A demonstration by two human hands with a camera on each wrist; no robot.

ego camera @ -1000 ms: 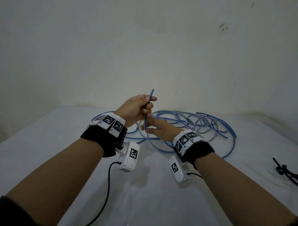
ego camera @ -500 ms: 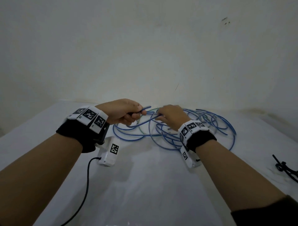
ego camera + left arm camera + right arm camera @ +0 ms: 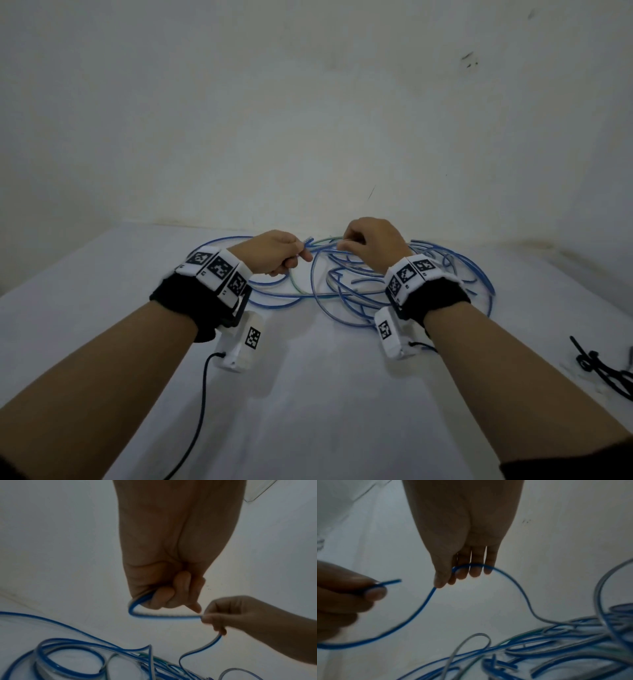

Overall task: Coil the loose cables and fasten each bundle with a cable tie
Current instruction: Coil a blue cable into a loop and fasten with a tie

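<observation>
White table [image 3: 308,394] bears tangled cables [image 3: 359,291]; both hands' fingers [image 3: 163,599] pinch one blue cable [image 3: 419,609], black ties [image 3: 603,370] lying rightward.

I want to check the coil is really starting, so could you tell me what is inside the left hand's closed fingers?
The left hand grips a blue cable; its short free end pokes out past the fingers. The stretch inside the fist is covered.

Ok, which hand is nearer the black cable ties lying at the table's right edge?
Right. The right hand pinches blue cable on the black cable ties' side; the left hand grips the cable end farther away.
</observation>
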